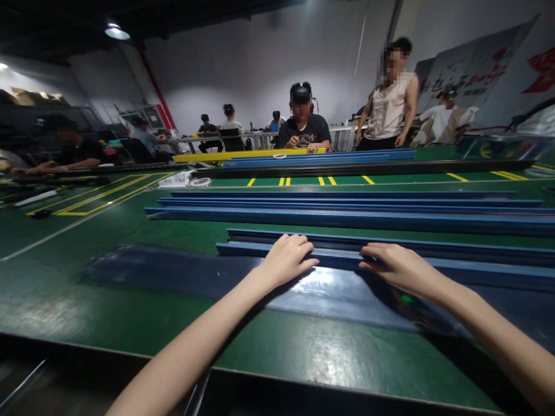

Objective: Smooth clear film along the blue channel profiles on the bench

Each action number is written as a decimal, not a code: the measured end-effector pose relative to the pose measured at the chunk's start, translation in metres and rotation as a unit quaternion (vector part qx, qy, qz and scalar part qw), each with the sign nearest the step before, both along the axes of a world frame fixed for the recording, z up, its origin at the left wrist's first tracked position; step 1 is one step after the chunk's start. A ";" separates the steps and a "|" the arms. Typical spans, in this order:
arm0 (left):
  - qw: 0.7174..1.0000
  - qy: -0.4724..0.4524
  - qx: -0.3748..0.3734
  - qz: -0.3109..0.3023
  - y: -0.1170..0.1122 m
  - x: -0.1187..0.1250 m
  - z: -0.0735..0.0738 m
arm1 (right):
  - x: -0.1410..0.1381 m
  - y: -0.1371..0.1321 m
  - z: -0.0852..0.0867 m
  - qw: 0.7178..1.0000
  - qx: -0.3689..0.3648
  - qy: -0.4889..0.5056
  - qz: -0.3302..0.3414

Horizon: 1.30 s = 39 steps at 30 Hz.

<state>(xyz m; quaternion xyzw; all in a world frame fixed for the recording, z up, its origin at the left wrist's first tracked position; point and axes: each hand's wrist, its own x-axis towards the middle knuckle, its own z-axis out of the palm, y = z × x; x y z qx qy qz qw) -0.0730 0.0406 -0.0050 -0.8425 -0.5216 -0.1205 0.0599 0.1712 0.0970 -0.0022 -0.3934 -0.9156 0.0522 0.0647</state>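
My left hand is closed over the edge of a long blue channel strip, its fingers over the top and its thumb on the near side. Further right, my right hand has its fingers curled on the same strip; its thumb is partly hidden. The strip has raised edges and runs beyond the right of the view. In front of it, a clear plastic sheet or sleeve, bluish and shiny, lies flat on the green table and passes under my forearms.
Several more blue channel strips lie across the table behind. Further back are a long black strip and a yellow bar. A seated person works opposite; another person stands behind. The table's near edge crosses the bottom.
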 end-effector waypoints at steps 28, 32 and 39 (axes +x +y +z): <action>0.996 0.078 0.017 0.049 0.019 0.041 0.013 | 0.013 0.006 0.007 0.995 0.100 0.002 -0.028; 0.990 0.108 0.021 0.088 0.015 0.006 0.013 | -0.028 0.004 0.007 0.994 0.109 -0.006 -0.029; 0.977 0.117 0.060 0.166 0.005 -0.030 0.001 | -0.069 0.006 0.009 0.996 0.081 0.016 0.015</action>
